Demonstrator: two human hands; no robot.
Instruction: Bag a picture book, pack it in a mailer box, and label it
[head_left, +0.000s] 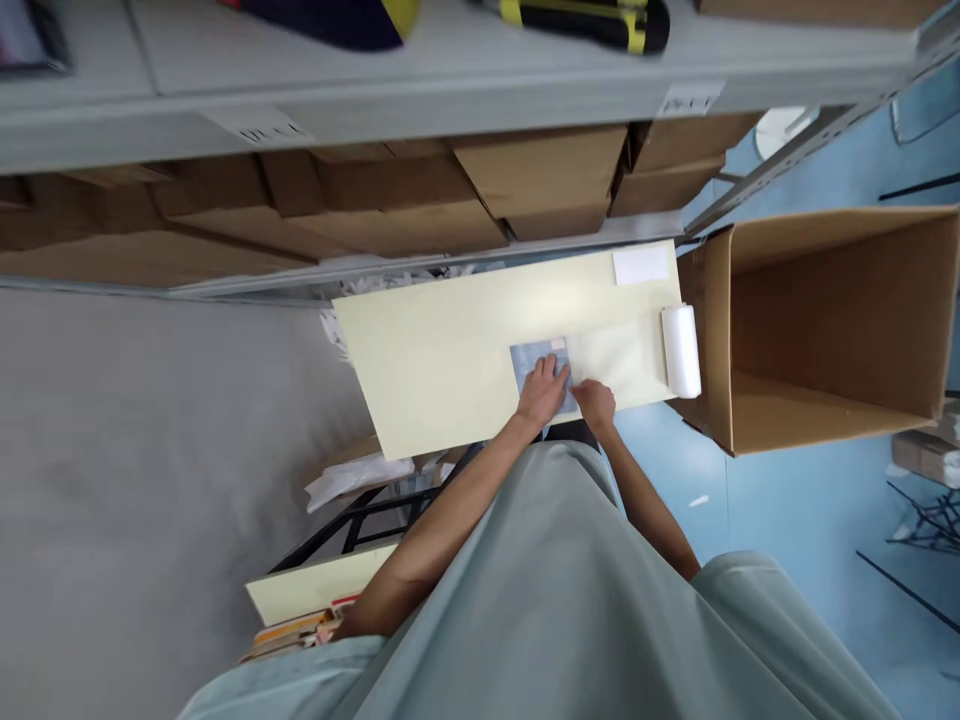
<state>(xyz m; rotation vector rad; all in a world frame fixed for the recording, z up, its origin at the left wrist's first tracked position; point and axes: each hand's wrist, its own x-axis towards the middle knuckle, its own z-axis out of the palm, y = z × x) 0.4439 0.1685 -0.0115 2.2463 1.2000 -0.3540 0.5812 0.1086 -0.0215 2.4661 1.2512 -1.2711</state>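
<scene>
A flat grey-blue packet (528, 358) with a small pale label near its upper right corner lies on a cream-coloured board (435, 360). My left hand (546, 392) rests on the packet, fingers stretched out over it. Just to the right, at the packet's right edge, my right hand (596, 404) is closed in a pinch; what lies between its fingertips is too small to make out. From there a thin translucent sheet (619, 358) reaches toward a white roll (681, 350) at the board's right end. A white paper slip (640, 265) lies near the board's upper right corner.
A large open cardboard box (832, 330) stands right beside the board. Beyond it runs a grey metal shelf (450, 115) with brown cartons (547, 175) below and a black-and-yellow tool (585, 22) on top. Lower left are a black metal frame (360, 520) and crumpled white plastic (356, 478).
</scene>
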